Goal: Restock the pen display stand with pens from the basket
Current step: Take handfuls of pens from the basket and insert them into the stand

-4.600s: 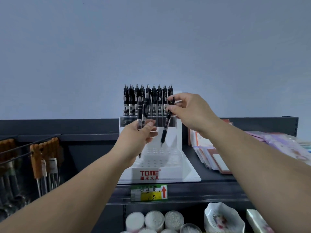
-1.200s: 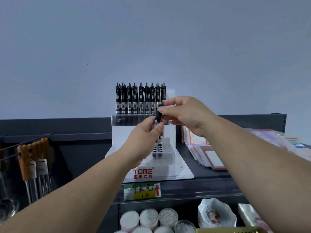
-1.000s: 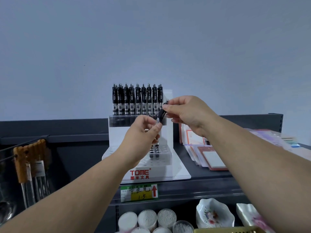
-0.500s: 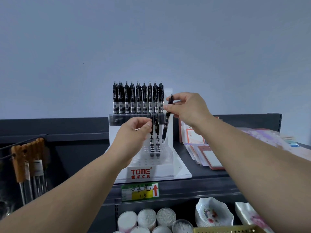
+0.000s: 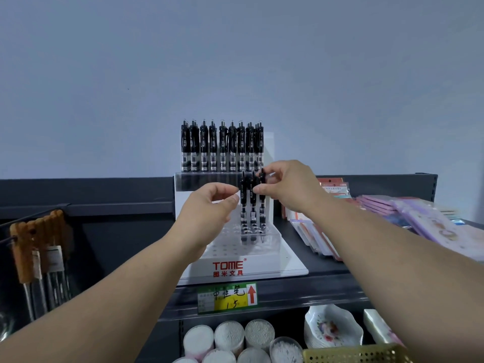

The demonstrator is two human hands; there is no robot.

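Note:
The white pen display stand (image 5: pixel 264 265) sits on a dark shelf, its back row full of black pens (image 5: pixel 222 148). Three more black pens (image 5: pixel 252 208) stand upright in holes at the right of its middle tier. My right hand (image 5: pixel 290 187) pinches the top of the rightmost pen (image 5: pixel 262 205) between thumb and forefinger. My left hand (image 5: pixel 207 210) has its pinched fingertips against the leftmost pen (image 5: pixel 243 205). Only the rim of the yellow perforated basket (image 5: pixel 353 355) shows at the bottom right; its contents are out of view.
Stacked notebooks and cards (image 5: pixel 419 218) lie right of the stand. Wooden-handled utensils (image 5: pixel 39 244) hang at the left. Below the shelf edge with its price tag (image 5: pixel 227 297) are cotton-swab tubs (image 5: pixel 230 339) and a flowered dish (image 5: pixel 332 328).
The right hand has lowered its pen into a hole beside the two pens that the left hand set in. Both hands now sit lower, at the pen tops.

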